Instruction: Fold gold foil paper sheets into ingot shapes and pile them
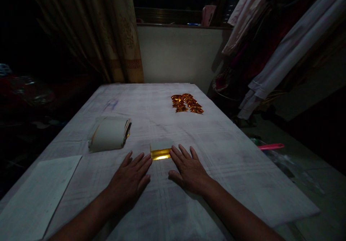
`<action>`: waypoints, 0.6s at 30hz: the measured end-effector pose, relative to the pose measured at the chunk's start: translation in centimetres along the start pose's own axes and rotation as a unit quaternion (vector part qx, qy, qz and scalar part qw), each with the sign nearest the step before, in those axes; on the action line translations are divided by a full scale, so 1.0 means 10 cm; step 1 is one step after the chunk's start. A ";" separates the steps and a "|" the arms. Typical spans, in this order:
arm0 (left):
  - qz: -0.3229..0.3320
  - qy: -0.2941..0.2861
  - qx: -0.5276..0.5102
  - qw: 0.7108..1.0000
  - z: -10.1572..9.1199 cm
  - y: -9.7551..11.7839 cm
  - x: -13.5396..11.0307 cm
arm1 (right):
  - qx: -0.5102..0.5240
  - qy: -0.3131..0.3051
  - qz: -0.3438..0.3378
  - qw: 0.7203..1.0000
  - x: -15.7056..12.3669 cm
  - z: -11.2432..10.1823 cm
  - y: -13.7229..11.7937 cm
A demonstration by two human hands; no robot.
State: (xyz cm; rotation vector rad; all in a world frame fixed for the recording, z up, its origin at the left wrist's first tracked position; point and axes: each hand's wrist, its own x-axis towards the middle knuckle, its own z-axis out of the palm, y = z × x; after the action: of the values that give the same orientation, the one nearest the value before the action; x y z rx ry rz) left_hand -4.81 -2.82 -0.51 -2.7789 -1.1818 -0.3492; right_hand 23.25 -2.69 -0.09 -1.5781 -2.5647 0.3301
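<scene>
A sheet of gold foil paper (161, 154) lies flat on the cloth-covered table, its near part folded over to show a shiny gold strip. The pale back of the sheet shows above the strip. My left hand (132, 174) rests flat with fingers stretched, its fingertips touching the strip's left end. At the right end, the fingers of my right hand (189, 169) lie spread over the edge of the foil. Left of the foil sits a curved stack of paper sheets (109, 134) with pale backs. Several folded gold foil pieces (186, 103) are grouped farther back on the right.
A white sheet (35, 197) lies at the table's left edge. Behind the table are a curtain (113, 35) and a ledge with a pink mug (208, 15). Clothes (283, 49) hang at the right, above a pink handle (271, 146) near the floor.
</scene>
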 end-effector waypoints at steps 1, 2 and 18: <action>0.001 0.008 0.006 1.000 -0.03 -0.04 -0.02 | 0.003 -0.001 0.002 1.000 0.00 0.00 0.00; 0.001 0.017 0.011 1.000 -0.06 -0.08 -0.03 | 0.007 -0.003 0.004 1.000 0.01 -0.01 0.00; 0.001 -0.028 -0.053 0.998 0.19 0.21 0.45 | 0.005 -0.002 -0.008 1.000 -0.01 0.00 0.03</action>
State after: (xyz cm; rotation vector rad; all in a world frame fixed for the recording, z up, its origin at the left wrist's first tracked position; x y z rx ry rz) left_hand 0.06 -0.84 -1.24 -2.8990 -1.2053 -0.3464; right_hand 23.51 -2.67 -0.18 -1.5538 -2.5728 0.3436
